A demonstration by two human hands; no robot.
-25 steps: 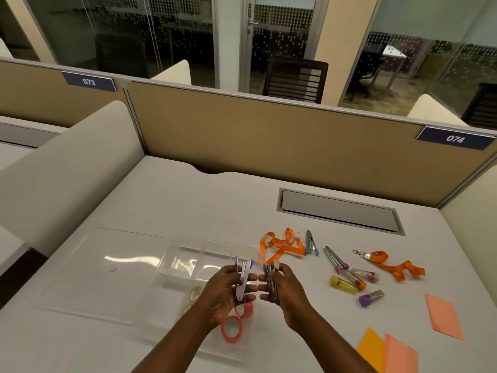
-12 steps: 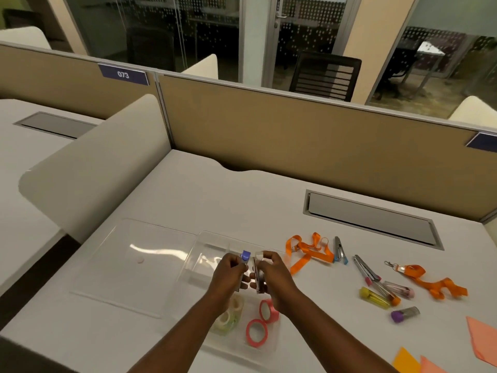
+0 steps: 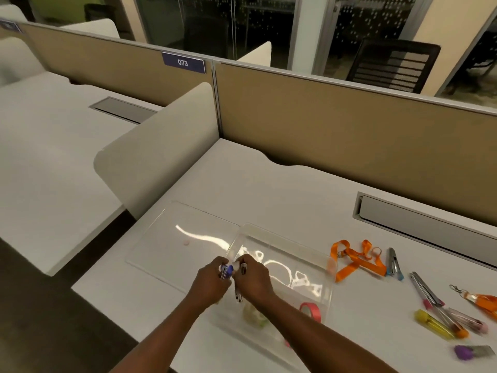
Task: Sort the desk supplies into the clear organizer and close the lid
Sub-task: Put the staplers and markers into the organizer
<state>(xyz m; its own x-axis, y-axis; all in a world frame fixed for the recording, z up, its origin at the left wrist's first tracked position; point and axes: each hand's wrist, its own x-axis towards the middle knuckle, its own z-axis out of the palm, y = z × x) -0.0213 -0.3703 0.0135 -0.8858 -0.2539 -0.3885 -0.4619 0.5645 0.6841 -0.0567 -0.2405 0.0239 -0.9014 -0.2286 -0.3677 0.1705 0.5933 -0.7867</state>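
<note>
Since the earlier frames both hands have moved left across the organizer (image 3: pixel 282 239) and drawn together, and the view has swung left, so the loose supplies now sit toward the right edge. The left hand (image 3: pixel 211 282) has its fingers curled round a blue-tipped tool (image 3: pixel 227 270), and the right hand (image 3: pixel 254 278) grips a white-tipped tool (image 3: pixel 238 296) whose dark lower end pokes out below the fist. The knuckles of the two hands nearly touch, and blur hides whether either hand holds more than one piece. They hover over the near-left part of the organizer, close to where its lid (image 3: pixel 174 238) joins. The lid lies open and flat on the worktop (image 3: pixel 269 189) to the left of the clear tray. Inside the tray, toward its near end, a pink tape roll (image 3: pixel 312 310) stands on edge by the right wall, and a pale tape roll (image 3: pixel 254 314) lies just below the right wrist. Which compartments they occupy I cannot tell. Right of the organizer, an orange lanyard (image 3: pixel 355 258) lies just beside its far-right corner, with a blue-ended metal tool (image 3: pixel 394 263) next to it. Further right are a pair of pink-tipped metal tools (image 3: pixel 427 292), a yellow tube (image 3: pixel 430 324), a clear tube (image 3: pixel 468 321), a purple-capped tube (image 3: pixel 470 351) nearest, and a second lanyard (image 3: pixel 481 302) at the frame's edge.
</note>
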